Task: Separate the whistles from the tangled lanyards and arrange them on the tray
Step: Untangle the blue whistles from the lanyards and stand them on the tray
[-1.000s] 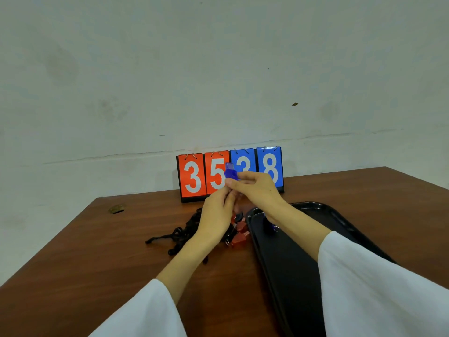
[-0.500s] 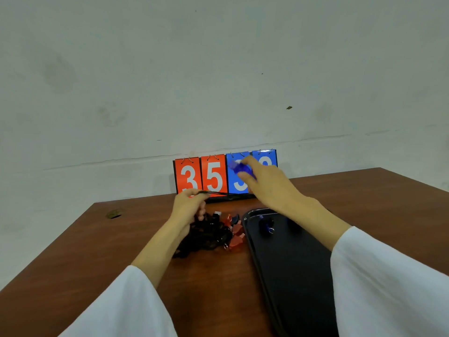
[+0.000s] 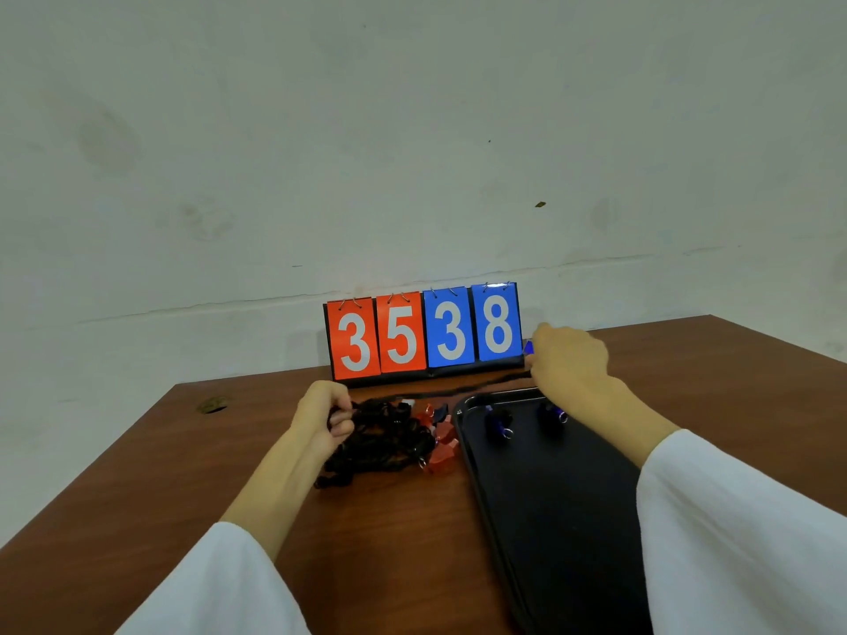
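Observation:
A heap of black tangled lanyards (image 3: 380, 440) lies on the brown table, with red whistles (image 3: 442, 444) at its right side. My left hand (image 3: 323, 417) grips the heap's left edge. My right hand (image 3: 568, 359) holds a blue whistle (image 3: 528, 347) above the tray's far end, beside the scoreboard. A black cord (image 3: 476, 385) runs taut from that hand back to the heap. Two blue whistles (image 3: 497, 423) (image 3: 552, 412) lie at the far end of the black tray (image 3: 573, 520).
A flip scoreboard (image 3: 424, 334) reading 35 38 stands at the table's back edge against the wall. A cable hole (image 3: 211, 404) sits at the table's far left. The table's right edge (image 3: 779, 346) slants away beyond the tray.
My right hand has carried the blue whistle to the right, pulling its cord out of the heap. My left hand dropped onto the lanyards and holds them down.

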`<state>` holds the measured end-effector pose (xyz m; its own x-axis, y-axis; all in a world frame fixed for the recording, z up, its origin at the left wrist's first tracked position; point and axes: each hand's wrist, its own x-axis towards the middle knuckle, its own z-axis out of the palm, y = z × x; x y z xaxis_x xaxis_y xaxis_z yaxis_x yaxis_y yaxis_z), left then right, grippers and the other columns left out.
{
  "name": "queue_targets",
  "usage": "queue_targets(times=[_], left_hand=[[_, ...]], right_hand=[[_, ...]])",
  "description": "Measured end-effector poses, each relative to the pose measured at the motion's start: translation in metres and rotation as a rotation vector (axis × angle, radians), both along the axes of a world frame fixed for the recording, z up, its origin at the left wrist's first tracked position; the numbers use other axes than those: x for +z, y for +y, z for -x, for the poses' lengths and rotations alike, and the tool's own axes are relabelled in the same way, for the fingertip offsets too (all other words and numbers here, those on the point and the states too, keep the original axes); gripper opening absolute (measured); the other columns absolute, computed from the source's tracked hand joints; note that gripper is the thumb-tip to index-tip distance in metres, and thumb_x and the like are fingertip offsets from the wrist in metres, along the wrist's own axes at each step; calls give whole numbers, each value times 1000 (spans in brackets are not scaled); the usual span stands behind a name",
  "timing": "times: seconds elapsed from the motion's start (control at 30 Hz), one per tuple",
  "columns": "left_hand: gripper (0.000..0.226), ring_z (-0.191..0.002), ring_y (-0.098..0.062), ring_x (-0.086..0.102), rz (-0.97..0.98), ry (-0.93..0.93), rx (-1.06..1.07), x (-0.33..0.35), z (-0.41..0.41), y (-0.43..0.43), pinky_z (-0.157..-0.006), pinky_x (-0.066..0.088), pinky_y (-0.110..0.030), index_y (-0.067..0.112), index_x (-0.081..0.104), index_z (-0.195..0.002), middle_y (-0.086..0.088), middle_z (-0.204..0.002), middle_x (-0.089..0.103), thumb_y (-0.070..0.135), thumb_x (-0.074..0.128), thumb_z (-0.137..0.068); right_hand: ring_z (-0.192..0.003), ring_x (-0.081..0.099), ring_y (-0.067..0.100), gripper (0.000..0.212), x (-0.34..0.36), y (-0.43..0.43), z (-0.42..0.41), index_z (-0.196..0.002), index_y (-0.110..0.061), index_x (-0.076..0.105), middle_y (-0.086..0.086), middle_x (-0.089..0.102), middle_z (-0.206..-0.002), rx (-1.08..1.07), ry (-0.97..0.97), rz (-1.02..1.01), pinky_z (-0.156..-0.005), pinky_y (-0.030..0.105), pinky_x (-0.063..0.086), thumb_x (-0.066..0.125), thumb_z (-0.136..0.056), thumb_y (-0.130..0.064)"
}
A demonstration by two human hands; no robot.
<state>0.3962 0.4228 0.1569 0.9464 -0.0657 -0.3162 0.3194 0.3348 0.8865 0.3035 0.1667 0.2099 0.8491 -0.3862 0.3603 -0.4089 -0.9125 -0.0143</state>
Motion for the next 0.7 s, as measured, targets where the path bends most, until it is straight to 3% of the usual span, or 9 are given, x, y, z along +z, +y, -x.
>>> queue_targets(times=[0.07, 0.17, 0.27, 0.37, 0.43, 0.5, 0.57, 0.63, 0.7], left_hand=[[24, -30, -7, 22, 5, 22, 30, -4, 3, 6, -29, 22, -16, 5, 49, -86, -13, -74, 48, -10, 36, -72], [12, -40, -11, 33, -151, -66, -9, -8, 11, 1, -35, 27, -20, 8, 43, -74, -7, -60, 40, -3, 43, -79], [10, -71, -17, 55, -602, -278, 4, -12, 16, -10, -61, 43, -27, 9, 55, -80, -7, -72, 58, 3, 50, -86], [7, -91, -14, 59, -917, -511, -49, -11, 24, -21, -78, 46, -29, 16, 59, -86, 1, -87, 63, 14, 53, -90], [13, -96, -12, 57, -830, -607, -108, 0, 36, -31, -79, 46, -24, 16, 60, -91, 5, -94, 59, 6, 53, -89], [33, -100, -13, 57, -577, -647, -205, 18, 51, -43, -75, 48, -19, 12, 57, -104, 0, -102, 60, -8, 52, -78], [55, -102, -26, 62, -272, -619, -343, 32, 62, -53, -81, 51, -30, 12, 51, -114, -12, -107, 63, -8, 51, -63], [57, -87, -36, 65, -40, -524, -465, 37, 69, -62, -78, 51, -43, 15, 44, -119, -20, -98, 66, -7, 50, -67], [41, -55, -23, 54, -19, -467, -492, 38, 75, -66, -53, 42, -33, 15, 42, -119, -15, -78, 65, -3, 50, -83]], right_hand=[[-73, 48, 18, 22, -4, -4, -1, -109, -9, 48, 5, 52, -84, 10, -7, -36, -60, 27, 37, 51, -93, -22], [-74, 50, 19, 28, -12, -1, -3, -109, -8, 47, 10, 62, -96, 75, -88, -114, -60, 28, 39, 46, -95, -32], [-71, 55, 20, 33, -13, 12, -5, -114, -8, 46, 10, 62, -93, 222, -224, -276, -57, 28, 41, 39, -98, -36], [-56, 57, 9, 34, -3, 34, -2, -122, -16, 45, -3, 61, -98, 477, -292, -659, -53, 23, 45, 38, -97, -38], [-57, 62, 4, 33, 7, 51, 2, -123, -19, 48, -7, 55, -107, 613, -300, -863, -54, 15, 48, 42, -96, -37], [-82, 63, 6, 33, 16, 65, 5, -122, -18, 54, -5, 55, -106, 680, -323, -941, -67, 14, 48, 49, -94, -34], [-94, 57, 9, 33, 21, 73, 8, -121, -16, 58, -6, 58, -102, 700, -371, -1045, -75, 14, 45, 57, -90, -29], [-90, 57, 6, 32, 21, 74, 9, -117, -15, 61, -9, 60, -94, 687, -423, -1187, -74, 13, 45, 63, -87, -25], [-86, 60, 3, 30, 16, 72, 8, -113, -16, 61, -11, 63, -89, 655, -470, -1269, -80, 17, 47, 66, -84, -23]])
